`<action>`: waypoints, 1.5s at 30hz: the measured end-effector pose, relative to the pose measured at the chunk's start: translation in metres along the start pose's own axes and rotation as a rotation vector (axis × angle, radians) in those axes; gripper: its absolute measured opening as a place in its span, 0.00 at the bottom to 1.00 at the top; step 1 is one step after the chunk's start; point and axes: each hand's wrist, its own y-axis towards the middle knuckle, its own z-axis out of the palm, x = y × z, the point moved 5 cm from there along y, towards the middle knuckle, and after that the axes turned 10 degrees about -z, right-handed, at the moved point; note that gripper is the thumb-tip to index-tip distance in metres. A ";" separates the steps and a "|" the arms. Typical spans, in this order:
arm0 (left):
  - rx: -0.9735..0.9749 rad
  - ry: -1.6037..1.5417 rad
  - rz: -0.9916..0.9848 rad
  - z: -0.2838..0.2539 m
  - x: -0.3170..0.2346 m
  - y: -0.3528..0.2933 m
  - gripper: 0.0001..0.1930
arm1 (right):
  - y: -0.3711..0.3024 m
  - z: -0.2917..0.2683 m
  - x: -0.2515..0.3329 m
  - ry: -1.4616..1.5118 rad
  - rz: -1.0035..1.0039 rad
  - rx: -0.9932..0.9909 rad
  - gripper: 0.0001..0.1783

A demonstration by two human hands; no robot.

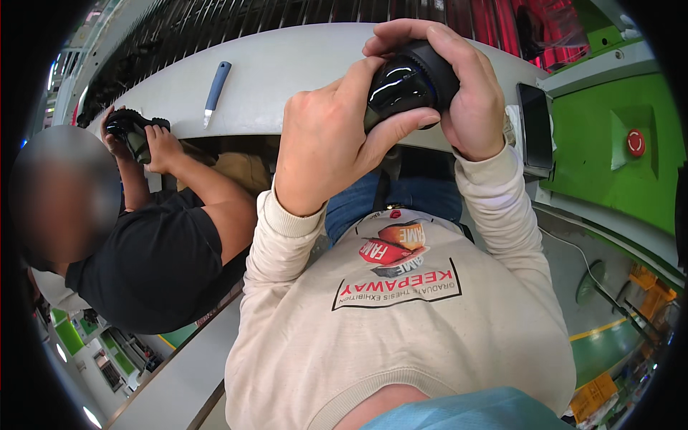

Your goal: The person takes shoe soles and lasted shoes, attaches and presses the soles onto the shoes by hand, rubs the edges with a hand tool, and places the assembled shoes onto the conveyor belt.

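Note:
Both my hands are around a glossy black shoe (pixel 398 80) with a ridged, matt black sole edge, held up over the near edge of the white table (pixel 287 54). My left hand (pixel 326 129) grips it from the left, with the thumb stretched across its near side. On the right, my right hand (pixel 469 86) curls over the sole, its fingers bent round the far side. Part of the shoe is hidden by my fingers. A knife (pixel 217 93) with a blue handle and short pale blade lies on the table, left of my hands.
On my left sits a co-worker in a black shirt (pixel 154 265), holding a similar black shoe (pixel 132 132). Metal rods (pixel 287 13) run beyond the table. At right are a dark phone-like device (pixel 534 125) and a green panel (pixel 584 143) with a red button (pixel 636 142).

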 end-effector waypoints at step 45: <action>-0.275 -0.447 0.275 0.047 -0.007 -0.049 0.24 | -0.054 -0.034 0.026 -0.133 -0.353 0.277 0.45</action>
